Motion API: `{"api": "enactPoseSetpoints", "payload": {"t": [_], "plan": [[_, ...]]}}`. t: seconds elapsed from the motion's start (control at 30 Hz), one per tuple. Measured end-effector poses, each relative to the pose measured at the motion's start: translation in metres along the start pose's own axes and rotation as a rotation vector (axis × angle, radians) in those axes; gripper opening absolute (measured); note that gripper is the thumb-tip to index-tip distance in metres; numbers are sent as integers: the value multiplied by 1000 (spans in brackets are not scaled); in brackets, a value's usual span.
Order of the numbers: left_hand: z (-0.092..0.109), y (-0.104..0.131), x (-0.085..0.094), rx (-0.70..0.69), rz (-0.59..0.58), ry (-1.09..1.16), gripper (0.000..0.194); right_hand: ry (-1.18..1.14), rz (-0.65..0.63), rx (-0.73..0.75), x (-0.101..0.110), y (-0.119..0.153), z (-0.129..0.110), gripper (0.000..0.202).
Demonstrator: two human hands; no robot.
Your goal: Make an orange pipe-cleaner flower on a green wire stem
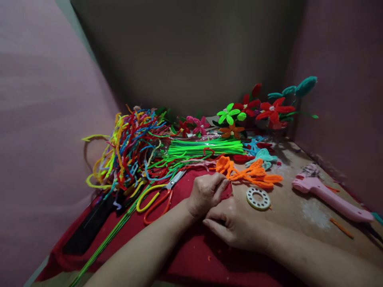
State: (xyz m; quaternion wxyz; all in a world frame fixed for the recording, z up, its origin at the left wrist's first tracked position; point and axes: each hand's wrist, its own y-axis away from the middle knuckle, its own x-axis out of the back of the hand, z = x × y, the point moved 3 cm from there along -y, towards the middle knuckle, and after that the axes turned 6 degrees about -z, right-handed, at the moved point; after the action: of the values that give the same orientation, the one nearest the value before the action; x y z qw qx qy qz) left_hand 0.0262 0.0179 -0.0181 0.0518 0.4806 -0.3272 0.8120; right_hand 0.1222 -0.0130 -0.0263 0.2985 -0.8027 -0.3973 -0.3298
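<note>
My left hand (pixel 207 194) is closed over the red cloth (pixel 191 243), its thumb and fingers pressed together beside the orange pipe-cleaner petals (pixel 257 175). Just below and to the right, my right hand (pixel 235 223) is curled, its knuckles near my left hand. Whatever either hand holds is hidden or too small to name. A round tape roll (pixel 258 198) lies right of my hands. Scissors with yellow and red handles (pixel 161 193) lie partly open to the left.
A tangle of coloured pipe cleaners (pixel 131 147) stands back left, beside a green bundle (pixel 206 147). Finished flowers (pixel 273 109) rise at the back right. A pink glue gun (pixel 332 195) lies at the right. Thin green stems (pixel 113 233) and a black object (pixel 88 227) lie front left.
</note>
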Motion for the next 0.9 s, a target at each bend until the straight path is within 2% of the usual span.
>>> {"api": "enactPoseSetpoints", "payload": {"t": [0.17, 0.27, 0.33, 0.43, 0.53, 0.63, 0.7, 0.77, 0.83, 0.9], "plan": [[-3, 1, -3, -59, -10, -43, 25, 12, -11, 26, 0, 2, 0, 29], [1, -4, 2, -75, -9, -58, 25, -14, -17, 44, -1, 4, 0, 27], [9, -6, 15, -64, -16, -31, 23, -34, -13, 44, -2, 4, 1, 24], [17, 5, 57, 80, 34, 98, 20, -36, 27, 25, 0, 6, 3, 24], [11, 50, 110, 270, 125, -18, 14, -65, 56, 34, 0, 7, 5, 22], [-17, 118, 146, 511, 5, -251, 16, -77, 65, 57, -1, 7, 8, 23], [-40, 160, 153, 662, -170, -365, 18, -64, 72, 57, -2, 6, 10, 24], [-57, 187, 153, 784, -271, -528, 21, -51, 83, 52, -3, 5, 12, 24], [-63, 197, 147, 809, -343, -712, 25, -39, 111, 43, -1, 4, 13, 24], [-64, 194, 140, 789, -428, -872, 28, -26, 142, 37, 1, 4, 13, 24]]}}
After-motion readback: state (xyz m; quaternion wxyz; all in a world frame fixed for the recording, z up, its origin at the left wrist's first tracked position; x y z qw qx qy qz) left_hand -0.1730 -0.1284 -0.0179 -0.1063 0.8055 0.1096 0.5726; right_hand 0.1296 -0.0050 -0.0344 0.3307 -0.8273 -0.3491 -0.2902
